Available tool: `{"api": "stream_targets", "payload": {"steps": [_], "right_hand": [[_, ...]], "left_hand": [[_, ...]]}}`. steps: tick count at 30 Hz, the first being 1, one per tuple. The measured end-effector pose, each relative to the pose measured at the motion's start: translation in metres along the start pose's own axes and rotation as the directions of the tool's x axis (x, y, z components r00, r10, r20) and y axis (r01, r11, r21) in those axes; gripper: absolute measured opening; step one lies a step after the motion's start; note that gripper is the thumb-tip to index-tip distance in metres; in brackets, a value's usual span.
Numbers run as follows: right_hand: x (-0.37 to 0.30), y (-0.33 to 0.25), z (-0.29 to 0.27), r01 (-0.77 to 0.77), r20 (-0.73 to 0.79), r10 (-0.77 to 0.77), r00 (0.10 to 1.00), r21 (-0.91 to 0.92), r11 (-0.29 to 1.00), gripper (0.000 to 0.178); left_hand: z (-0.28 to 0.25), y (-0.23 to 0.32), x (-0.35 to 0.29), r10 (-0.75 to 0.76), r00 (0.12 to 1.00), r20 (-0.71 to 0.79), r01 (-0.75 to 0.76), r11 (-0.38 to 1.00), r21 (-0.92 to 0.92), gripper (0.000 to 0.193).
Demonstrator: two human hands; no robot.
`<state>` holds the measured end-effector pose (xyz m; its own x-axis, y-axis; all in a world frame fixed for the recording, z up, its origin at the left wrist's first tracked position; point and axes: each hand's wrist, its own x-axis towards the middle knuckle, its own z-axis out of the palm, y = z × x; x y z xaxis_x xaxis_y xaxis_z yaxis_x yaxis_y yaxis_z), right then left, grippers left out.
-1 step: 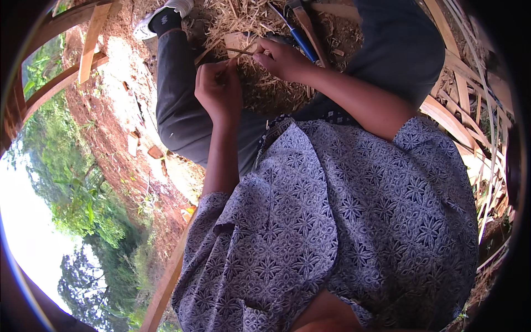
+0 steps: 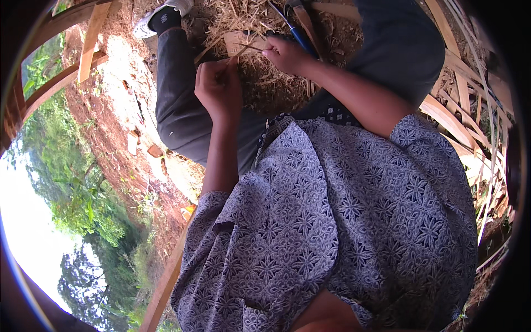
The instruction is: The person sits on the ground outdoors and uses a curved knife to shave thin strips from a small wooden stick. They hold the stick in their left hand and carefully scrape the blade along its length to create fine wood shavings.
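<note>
My left hand (image 2: pixel 217 86) is closed in a pinch on a thin wooden sliver (image 2: pixel 241 52) that sticks out past the fingertips. My right hand (image 2: pixel 287 56) is wrapped round the end of a slim, dark, knife-like blade (image 2: pixel 250 47), which crosses the sliver or lies just beside its far end; contact cannot be told. Under both, a pale flat wood block (image 2: pixel 234 40) rests among wood shavings (image 2: pixel 243 17). Just beyond my right hand lie a blue-handled tool (image 2: pixel 299 36) and a brown wooden-handled tool (image 2: pixel 311 27).
My bent legs frame the work spot, with the left trouser leg (image 2: pixel 180 94) on one side. Long split wood strips (image 2: pixel 453 119) pile up at the right. Curved wooden pieces (image 2: pixel 41 97) stand at the far left, beside reddish soil (image 2: pixel 105 124) and green plants.
My right hand has shifted slightly to the right with the dark blade, and more of the blade shows. My left hand and the sliver stay almost in place.
</note>
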<state>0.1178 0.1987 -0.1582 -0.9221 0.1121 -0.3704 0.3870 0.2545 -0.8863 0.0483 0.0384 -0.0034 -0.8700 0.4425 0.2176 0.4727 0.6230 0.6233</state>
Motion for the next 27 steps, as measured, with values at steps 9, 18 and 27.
{"api": "stream_targets", "payload": {"steps": [9,18,27], "right_hand": [[0.002,0.017,0.000,-0.056,0.011,0.055,0.998,0.060,0.997,0.026],[-0.003,-0.015,-0.003,0.099,-0.046,-0.096,0.994,0.075,0.992,0.026],[-0.006,-0.018,0.005,0.177,-0.184,-0.173,0.968,0.007,0.984,0.024]], "left_hand": [[0.000,0.005,-0.001,0.057,0.998,0.025,-0.058,0.998,0.029,0.019],[-0.002,0.008,-0.004,0.043,0.999,0.029,-0.044,0.998,0.042,0.019],[-0.002,0.006,-0.001,0.018,1.000,0.013,-0.019,0.999,0.049,0.020]]}}
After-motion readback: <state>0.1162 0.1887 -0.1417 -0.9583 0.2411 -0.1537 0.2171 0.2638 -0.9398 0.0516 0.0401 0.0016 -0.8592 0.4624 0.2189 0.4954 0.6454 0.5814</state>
